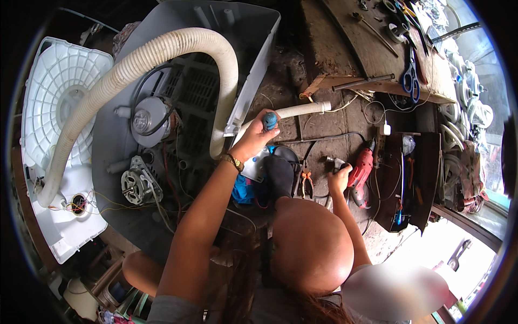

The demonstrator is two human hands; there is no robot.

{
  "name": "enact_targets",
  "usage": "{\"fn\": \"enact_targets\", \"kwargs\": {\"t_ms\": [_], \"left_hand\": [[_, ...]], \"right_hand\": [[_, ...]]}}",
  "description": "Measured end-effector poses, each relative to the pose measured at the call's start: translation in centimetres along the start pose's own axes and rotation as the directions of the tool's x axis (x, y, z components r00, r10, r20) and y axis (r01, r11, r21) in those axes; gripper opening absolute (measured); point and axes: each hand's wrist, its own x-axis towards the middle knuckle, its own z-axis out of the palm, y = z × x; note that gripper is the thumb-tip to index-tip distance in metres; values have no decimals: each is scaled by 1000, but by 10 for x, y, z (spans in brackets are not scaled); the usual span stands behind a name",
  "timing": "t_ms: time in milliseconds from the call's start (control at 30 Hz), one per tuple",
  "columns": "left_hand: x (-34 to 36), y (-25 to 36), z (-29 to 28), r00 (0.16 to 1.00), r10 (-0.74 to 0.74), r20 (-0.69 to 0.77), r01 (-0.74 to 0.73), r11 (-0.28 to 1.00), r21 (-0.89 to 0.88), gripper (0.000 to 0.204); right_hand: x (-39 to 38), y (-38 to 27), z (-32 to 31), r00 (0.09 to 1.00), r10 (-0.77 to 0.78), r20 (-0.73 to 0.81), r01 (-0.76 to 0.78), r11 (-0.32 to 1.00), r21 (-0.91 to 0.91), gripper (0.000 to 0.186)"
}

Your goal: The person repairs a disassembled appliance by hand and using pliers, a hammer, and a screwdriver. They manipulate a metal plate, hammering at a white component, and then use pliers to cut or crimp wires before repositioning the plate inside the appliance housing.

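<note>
Head view: a blue handle (pixel 269 120) is gripped by the left hand (pixel 257 139), a metal tool (pixel 337 163) by the right hand (pixel 339 180); just right, a drill (pixel 362 169) is pointed forward.

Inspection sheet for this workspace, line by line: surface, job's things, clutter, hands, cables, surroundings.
Surface: worn-looking floor.
Job's things: blue-ended tool; dark-and-silver tool, kind unclear.
Clutter: red drill, orange-handled pliers, open dark box.
Hands: left hand grips the blue-ended tool; right hand is at the dark-and-silver tool, grip unclear.
Cables: yellow wires beside a white panel; white plug.
Surroundings: grey tub, ribbed hose arching over it; wooden bench.
</note>
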Motion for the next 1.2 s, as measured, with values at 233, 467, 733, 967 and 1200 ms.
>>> {"fn": "enact_targets", "kwargs": {"t_ms": [233, 467, 733, 967, 1200], "left_hand": [[-2, -6, -6, 996, -13, 91, 15, 1000, -19, 21], [-1, -3, -8, 993, -6, 119, -3, 997, 79, 25], [5, 1, -4, 986, -45, 158, 22, 989, 143, 20], [14, 4, -2, 981, -65, 182, 39, 989, 142, 18], [16, 5, -3, 968, -24, 249, -35, 972, 231, 16]], "right_hand": [[9, -1, -9, 996, -77, 47, 71, 990, 120, 57], [4, -16, -41, 975, -219, -40, 223, 953, 204, 53], [9, -40, -92, 957, -272, 100, 257, 956, 140, 40], [8, -45, -109, 931, -361, 51, 348, 922, 171, 41], [8, -65, -127, 887, -133, 443, -101, 879, 465, 40]]}}
